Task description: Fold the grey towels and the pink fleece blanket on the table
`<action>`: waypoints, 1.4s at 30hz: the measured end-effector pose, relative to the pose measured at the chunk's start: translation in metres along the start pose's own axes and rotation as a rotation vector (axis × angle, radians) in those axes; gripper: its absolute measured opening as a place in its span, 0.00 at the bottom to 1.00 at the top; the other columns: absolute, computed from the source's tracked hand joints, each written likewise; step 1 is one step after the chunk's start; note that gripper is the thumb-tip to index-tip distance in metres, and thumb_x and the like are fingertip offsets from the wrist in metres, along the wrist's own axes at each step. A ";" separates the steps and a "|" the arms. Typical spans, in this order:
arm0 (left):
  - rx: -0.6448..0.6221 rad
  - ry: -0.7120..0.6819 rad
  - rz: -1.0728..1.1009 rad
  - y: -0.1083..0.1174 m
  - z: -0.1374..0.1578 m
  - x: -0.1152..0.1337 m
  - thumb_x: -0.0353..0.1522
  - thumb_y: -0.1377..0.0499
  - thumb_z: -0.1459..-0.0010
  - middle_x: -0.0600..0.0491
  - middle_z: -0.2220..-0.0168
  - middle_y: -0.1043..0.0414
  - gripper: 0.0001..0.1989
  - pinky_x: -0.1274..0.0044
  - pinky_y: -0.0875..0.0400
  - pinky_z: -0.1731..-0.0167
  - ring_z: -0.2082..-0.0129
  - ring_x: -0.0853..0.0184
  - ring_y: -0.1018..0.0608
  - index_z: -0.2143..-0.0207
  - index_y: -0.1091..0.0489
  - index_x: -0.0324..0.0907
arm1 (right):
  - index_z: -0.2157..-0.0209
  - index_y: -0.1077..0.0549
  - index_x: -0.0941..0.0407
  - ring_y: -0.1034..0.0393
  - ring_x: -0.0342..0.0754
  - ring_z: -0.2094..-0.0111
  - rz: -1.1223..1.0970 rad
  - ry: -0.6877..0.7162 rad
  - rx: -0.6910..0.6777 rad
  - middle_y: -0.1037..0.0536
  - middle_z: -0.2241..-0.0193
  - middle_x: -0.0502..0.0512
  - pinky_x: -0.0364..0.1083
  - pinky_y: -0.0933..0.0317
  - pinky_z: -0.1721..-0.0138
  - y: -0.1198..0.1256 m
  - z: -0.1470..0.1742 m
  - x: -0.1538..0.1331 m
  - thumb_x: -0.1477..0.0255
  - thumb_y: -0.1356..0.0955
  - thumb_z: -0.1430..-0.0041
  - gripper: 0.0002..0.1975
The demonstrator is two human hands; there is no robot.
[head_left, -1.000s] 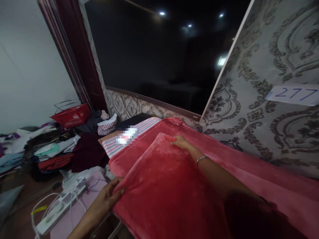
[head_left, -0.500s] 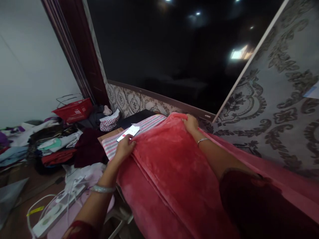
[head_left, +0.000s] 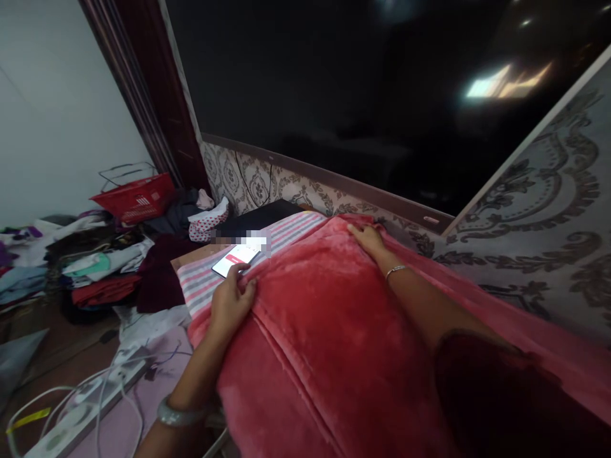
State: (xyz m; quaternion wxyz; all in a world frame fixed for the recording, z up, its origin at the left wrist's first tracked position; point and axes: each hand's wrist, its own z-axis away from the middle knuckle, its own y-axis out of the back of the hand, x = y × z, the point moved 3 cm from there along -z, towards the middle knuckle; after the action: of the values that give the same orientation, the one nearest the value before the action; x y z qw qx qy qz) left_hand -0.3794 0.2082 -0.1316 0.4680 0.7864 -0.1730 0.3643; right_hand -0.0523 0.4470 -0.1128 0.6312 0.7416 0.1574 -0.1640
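A red plush blanket [head_left: 329, 312] lies folded in layers in front of me. Under its far left edge shows a cloth with pink, grey and white stripes [head_left: 200, 280]. On the stripes rests a phone [head_left: 236, 257] with a lit screen, partly blurred out. My left hand [head_left: 231, 302] is at the blanket's left edge, thumb and forefinger apart, the forefinger by the phone's near end. At the blanket's far edge, my right hand [head_left: 368, 240] lies on the plush with its fingers stretched out.
A large dark television [head_left: 324, 95] hangs close behind the blanket. Piled clothes [head_left: 105, 254] and a red basket [head_left: 138, 197] are on the left. A white power strip [head_left: 81, 413] with cables lies at the lower left. A black flat object [head_left: 262, 216] sits behind the striped cloth.
My right hand has gone from gripping the blanket's far edge to lying flat on it. That edge has flattened. My left hand has slid slightly down and left, and the view has shifted.
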 end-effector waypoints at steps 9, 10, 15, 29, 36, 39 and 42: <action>0.043 -0.016 0.125 0.001 0.003 0.003 0.42 0.42 0.46 0.53 0.68 0.28 0.23 0.74 0.35 0.67 0.70 0.62 0.26 0.49 0.30 0.45 | 0.44 0.26 0.64 0.28 0.57 0.47 -0.017 -0.010 0.095 0.24 0.47 0.72 0.50 0.36 0.46 -0.006 -0.021 -0.033 0.65 0.39 0.28 0.21; 0.042 -0.012 0.128 0.001 0.003 0.002 0.43 0.42 0.46 0.54 0.69 0.29 0.24 0.74 0.35 0.68 0.71 0.63 0.27 0.48 0.31 0.45 | 0.43 0.27 0.64 0.28 0.59 0.46 -0.011 -0.015 0.097 0.24 0.47 0.72 0.51 0.36 0.46 -0.010 -0.020 -0.033 0.66 0.39 0.28 0.21; 0.027 0.065 0.074 -0.002 0.000 -0.003 0.44 0.40 0.47 0.58 0.76 0.35 0.24 0.75 0.38 0.71 0.75 0.64 0.30 0.49 0.31 0.45 | 0.50 0.23 0.67 0.28 0.62 0.46 0.009 0.038 -0.009 0.23 0.49 0.74 0.53 0.36 0.45 -0.027 -0.018 -0.027 0.69 0.36 0.31 0.18; 0.028 0.029 0.014 0.004 -0.005 0.012 0.39 0.41 0.44 0.59 0.77 0.37 0.20 0.75 0.40 0.72 0.75 0.64 0.29 0.50 0.31 0.41 | 0.44 0.24 0.52 0.37 0.58 0.38 -0.010 0.680 -0.050 0.30 0.39 0.61 0.61 0.39 0.36 0.055 0.226 0.035 0.66 0.36 0.31 0.18; 0.043 0.046 0.017 0.004 -0.007 0.028 0.30 0.38 0.44 0.60 0.75 0.40 0.16 0.76 0.42 0.70 0.76 0.69 0.34 0.52 0.30 0.38 | 0.51 0.23 0.50 0.25 0.52 0.57 0.032 0.415 0.087 0.21 0.57 0.57 0.52 0.26 0.56 0.146 0.448 0.121 0.68 0.38 0.29 0.13; 0.054 0.040 0.018 0.003 -0.004 0.038 0.28 0.38 0.42 0.61 0.75 0.42 0.14 0.76 0.42 0.69 0.75 0.70 0.36 0.53 0.30 0.37 | 0.47 0.25 0.52 0.26 0.54 0.54 0.119 0.340 0.182 0.23 0.53 0.60 0.54 0.27 0.54 0.160 0.512 0.146 0.65 0.37 0.29 0.15; 0.040 0.082 0.076 0.006 -0.002 0.046 0.26 0.37 0.42 0.61 0.75 0.44 0.10 0.74 0.42 0.64 0.73 0.70 0.39 0.58 0.31 0.38 | 0.44 0.27 0.53 0.27 0.56 0.53 0.176 0.339 0.260 0.24 0.51 0.62 0.56 0.29 0.54 0.164 0.551 0.157 0.65 0.37 0.29 0.17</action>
State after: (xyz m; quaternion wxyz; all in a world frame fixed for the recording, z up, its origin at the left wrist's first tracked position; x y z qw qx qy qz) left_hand -0.3531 0.2100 -0.0937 0.4448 0.7728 -0.1759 0.4170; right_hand 0.1364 -0.1184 -0.1198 0.5068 0.8444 0.1733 -0.0002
